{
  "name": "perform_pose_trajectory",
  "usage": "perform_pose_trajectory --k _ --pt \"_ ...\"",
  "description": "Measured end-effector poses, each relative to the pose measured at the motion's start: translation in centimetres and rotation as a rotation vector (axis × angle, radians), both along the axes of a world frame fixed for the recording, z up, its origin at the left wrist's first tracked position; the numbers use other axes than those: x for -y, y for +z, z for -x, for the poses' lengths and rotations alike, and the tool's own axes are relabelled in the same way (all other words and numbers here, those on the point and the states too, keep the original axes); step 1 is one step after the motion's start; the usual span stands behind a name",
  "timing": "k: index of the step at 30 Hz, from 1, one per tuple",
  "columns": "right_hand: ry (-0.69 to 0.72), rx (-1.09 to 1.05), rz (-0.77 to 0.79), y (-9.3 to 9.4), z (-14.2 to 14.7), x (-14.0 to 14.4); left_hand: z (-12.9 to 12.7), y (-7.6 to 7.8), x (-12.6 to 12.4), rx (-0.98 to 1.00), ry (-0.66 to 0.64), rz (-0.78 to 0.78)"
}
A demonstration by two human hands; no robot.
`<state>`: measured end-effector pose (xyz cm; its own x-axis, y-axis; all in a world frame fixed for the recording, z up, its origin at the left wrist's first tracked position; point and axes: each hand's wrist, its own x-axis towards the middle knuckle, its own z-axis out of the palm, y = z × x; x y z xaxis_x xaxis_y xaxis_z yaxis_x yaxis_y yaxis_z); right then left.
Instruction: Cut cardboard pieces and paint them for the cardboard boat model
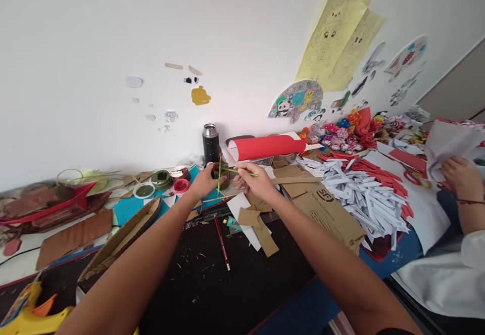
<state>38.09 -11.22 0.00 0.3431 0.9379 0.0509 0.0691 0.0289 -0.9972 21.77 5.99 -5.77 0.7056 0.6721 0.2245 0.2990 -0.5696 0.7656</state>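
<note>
My left hand [203,182] is closed at the side of a small brown container [222,177], its fingers partly hidden. A green stick [219,186], perhaps a brush, stands upright in front of the container. My right hand [254,179] pinches a slim green paintbrush [233,170], which points left toward the container. Left of my hands sit open paint pots: a red one [182,187], a white one [180,173] and a dark green one [161,179]. A red pencil [222,244] lies on the dark table [182,284] below my hands.
Behind stand a black thermos [210,145] and a red corrugated roll [269,146]. Cardboard [326,211] and folded white paper strips [352,193] lie right. A cardboard boat shape [125,236] and yellow glue gun [34,315] lie left. A co-worker's hand [460,176] holds paper far right.
</note>
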Motion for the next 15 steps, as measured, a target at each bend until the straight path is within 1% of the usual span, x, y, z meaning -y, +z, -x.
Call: perform_pose_trajectory --k 4,9,15 --pt "0.033 0.062 0.003 -0.1 -0.43 0.52 0.01 0.04 -0.02 0.001 0.002 -0.001" --pt "0.051 0.137 -0.015 -0.3 -0.21 0.54 0.13 0.11 0.04 -0.013 0.005 -0.007" --pt "0.029 0.134 -0.01 -0.75 0.13 -0.08 0.21 -0.03 0.03 -0.022 0.007 -0.01"
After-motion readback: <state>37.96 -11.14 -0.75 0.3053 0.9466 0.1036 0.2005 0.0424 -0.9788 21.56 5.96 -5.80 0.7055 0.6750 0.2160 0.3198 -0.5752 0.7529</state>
